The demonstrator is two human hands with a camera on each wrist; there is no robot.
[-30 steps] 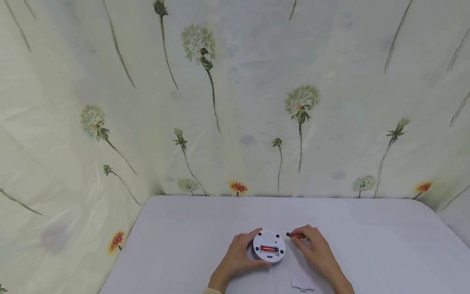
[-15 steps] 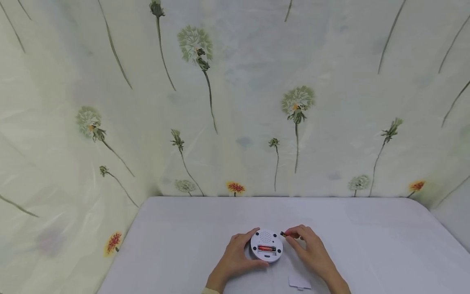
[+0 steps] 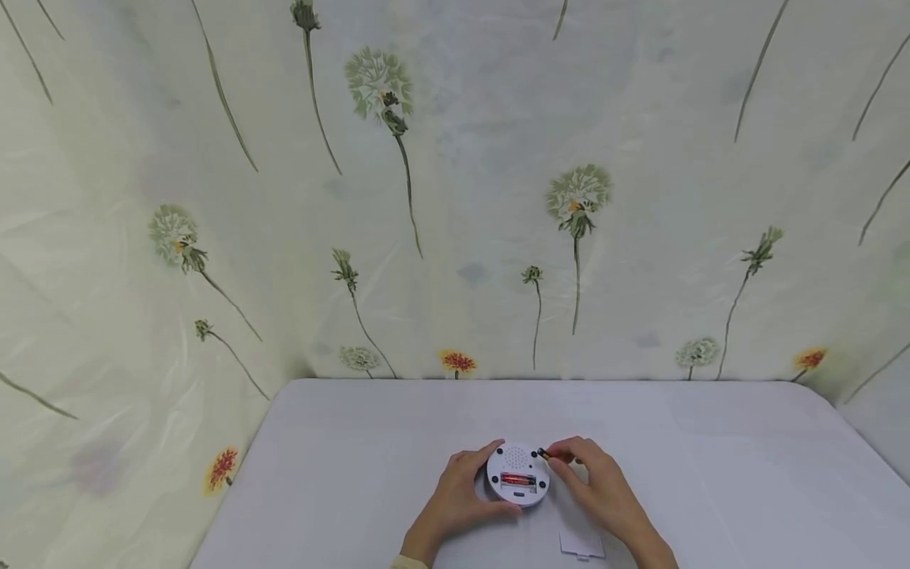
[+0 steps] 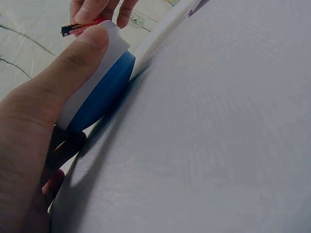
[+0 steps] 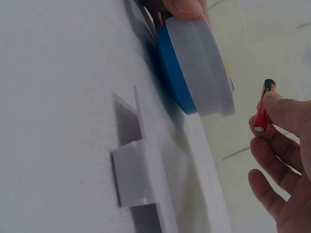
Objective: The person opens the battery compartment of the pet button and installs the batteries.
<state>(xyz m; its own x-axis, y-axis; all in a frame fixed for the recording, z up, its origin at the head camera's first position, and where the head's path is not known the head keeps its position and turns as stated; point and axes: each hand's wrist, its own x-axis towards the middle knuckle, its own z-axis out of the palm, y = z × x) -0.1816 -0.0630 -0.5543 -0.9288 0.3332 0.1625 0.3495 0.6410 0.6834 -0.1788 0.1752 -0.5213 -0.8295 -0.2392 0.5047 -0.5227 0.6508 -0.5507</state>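
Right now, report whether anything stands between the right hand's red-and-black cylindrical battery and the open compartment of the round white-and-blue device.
Nothing visible stands between the held battery and the compartment; a second red cylindrical battery already lies inside it.

Left hand [image 3: 457,491] gripping, right hand [image 3: 603,488] pinching

In the head view, most of the loose battery [image 5: 262,112] is covered by the right hand [image 3: 600,486], and any print on the seated battery [image 3: 517,480] is too small to be read. The blue side [image 4: 104,94] of the round device [image 3: 516,463] is hidden there. In the right wrist view, the left hand [image 3: 458,494] is mostly cut off by the top edge, the right hand by the right edge, and the white panel [image 3: 581,544] by the bottom.
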